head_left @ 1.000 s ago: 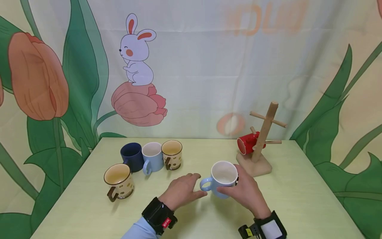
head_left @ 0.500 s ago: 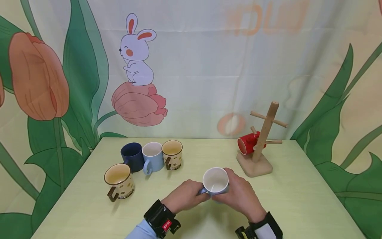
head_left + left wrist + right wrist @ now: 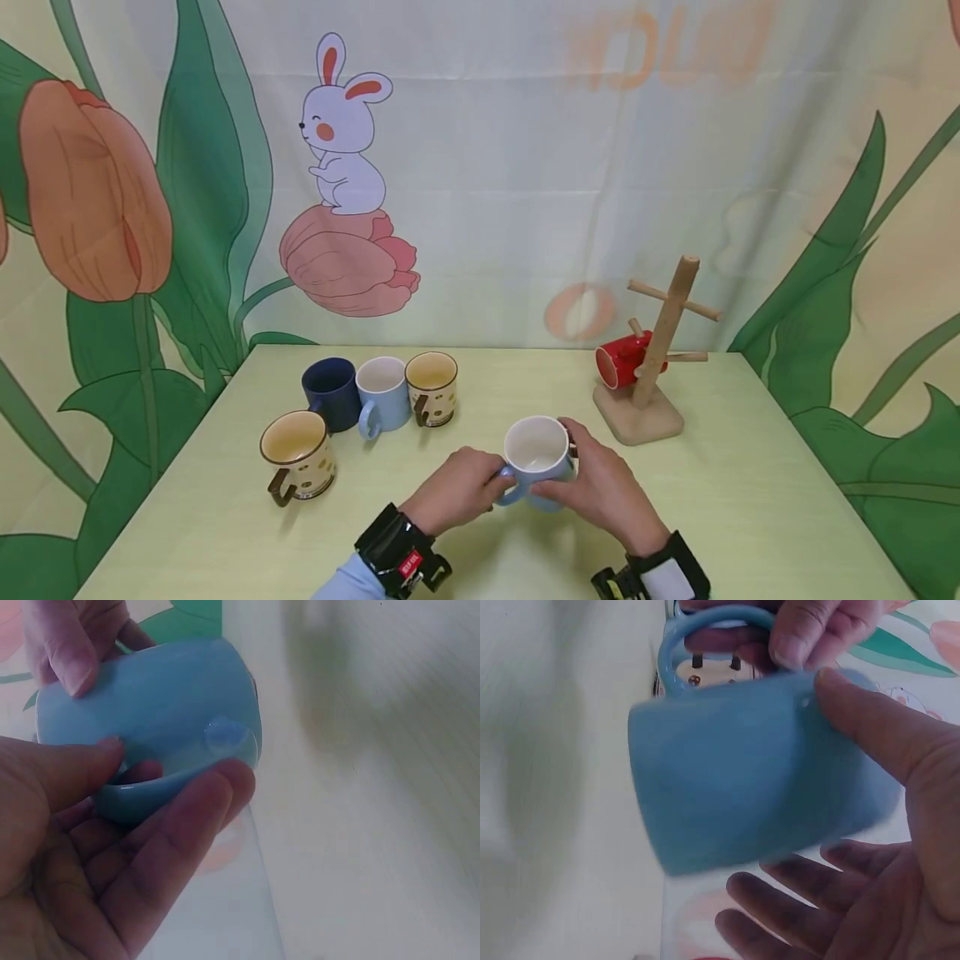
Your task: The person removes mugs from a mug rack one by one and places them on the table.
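Both hands hold one light blue mug (image 3: 537,475) with a white inside, raised over the front part of the table. My left hand (image 3: 463,490) pinches its handle (image 3: 146,795) between thumb and fingers. On the opposite side my right hand (image 3: 611,492) grips the body, thumb on the near wall and fingers round the far side. The right wrist view has that thumb pressed on the blue wall (image 3: 742,780), the other fingers partly hidden behind it. To the right stands a wooden mug tree (image 3: 666,342), and a red mug (image 3: 618,364) hangs sideways on one of its lower pegs.
At the back left, a dark blue mug (image 3: 333,404), another light blue mug (image 3: 390,408) and a beige dotted mug (image 3: 442,407) stand in a row. A second beige dotted mug (image 3: 311,477) is nearer. A printed curtain (image 3: 487,208) hangs behind the table (image 3: 750,500).
The mug has moved left and a little towards me in my right hand. My left hand, apart from it and outstretched a second ago, has taken hold of the handle.
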Demonstrator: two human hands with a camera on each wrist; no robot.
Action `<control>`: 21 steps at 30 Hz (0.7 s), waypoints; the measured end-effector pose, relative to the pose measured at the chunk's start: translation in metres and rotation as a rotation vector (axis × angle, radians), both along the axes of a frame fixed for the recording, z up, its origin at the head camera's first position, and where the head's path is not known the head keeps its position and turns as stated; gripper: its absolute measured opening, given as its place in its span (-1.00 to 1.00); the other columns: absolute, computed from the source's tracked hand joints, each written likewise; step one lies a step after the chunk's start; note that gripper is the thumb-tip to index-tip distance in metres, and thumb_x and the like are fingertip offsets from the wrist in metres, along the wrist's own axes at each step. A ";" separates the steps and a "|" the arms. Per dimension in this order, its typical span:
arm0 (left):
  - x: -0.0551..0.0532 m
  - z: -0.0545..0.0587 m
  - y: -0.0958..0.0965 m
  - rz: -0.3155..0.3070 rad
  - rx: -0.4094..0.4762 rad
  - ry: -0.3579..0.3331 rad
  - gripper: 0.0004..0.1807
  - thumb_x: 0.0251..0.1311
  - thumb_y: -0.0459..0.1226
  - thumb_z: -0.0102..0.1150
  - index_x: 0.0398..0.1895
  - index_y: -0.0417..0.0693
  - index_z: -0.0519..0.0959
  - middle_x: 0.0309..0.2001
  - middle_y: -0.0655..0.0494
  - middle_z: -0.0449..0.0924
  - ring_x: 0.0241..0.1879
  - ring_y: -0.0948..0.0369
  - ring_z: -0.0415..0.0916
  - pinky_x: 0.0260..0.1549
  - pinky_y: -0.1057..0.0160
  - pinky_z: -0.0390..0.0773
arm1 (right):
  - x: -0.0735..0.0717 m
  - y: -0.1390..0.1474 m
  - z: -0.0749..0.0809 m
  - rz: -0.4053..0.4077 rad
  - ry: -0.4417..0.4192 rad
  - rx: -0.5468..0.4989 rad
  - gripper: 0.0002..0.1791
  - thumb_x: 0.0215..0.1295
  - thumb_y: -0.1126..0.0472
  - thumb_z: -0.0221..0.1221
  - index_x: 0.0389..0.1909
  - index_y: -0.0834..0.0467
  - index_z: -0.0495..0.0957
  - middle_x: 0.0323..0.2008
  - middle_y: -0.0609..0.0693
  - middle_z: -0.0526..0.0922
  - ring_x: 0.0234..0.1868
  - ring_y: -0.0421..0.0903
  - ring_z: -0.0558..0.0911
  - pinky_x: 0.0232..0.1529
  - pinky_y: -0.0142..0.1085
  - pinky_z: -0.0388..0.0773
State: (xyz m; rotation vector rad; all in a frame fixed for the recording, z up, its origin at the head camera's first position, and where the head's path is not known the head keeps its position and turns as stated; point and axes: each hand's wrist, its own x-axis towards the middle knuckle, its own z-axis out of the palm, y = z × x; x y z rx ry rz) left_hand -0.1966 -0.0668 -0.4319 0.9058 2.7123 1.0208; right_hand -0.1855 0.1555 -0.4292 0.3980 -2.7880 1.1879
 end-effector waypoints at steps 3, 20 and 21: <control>0.000 0.001 -0.007 0.037 -0.001 -0.019 -0.84 0.37 -0.26 0.17 -0.33 -0.16 0.62 -0.49 0.19 0.60 -0.60 0.41 0.47 -0.60 0.38 0.44 | -0.001 0.006 0.001 -0.022 -0.028 0.037 0.03 -0.08 -0.11 0.54 0.39 0.18 0.29 0.17 0.13 0.58 0.12 0.13 0.60 0.05 0.09 0.50; 0.014 0.009 -0.052 0.386 -0.030 0.055 -0.81 0.34 -0.30 0.18 -0.46 -0.15 0.58 -0.57 0.17 0.45 -0.57 0.25 0.34 -0.57 0.27 0.34 | -0.008 0.033 -0.007 -0.149 -0.178 0.538 -0.08 0.02 -0.32 0.39 0.22 0.28 0.49 -0.01 0.21 0.62 -0.05 0.16 0.62 -0.15 0.11 0.57; 0.016 0.009 -0.056 0.413 -0.035 0.057 -0.80 0.34 -0.31 0.19 -0.49 -0.14 0.57 -0.59 0.17 0.42 -0.58 0.24 0.32 -0.58 0.27 0.31 | -0.008 0.033 -0.008 -0.145 -0.176 0.538 -0.09 0.02 -0.32 0.39 0.22 0.27 0.49 -0.01 0.20 0.62 -0.05 0.15 0.62 -0.15 0.11 0.57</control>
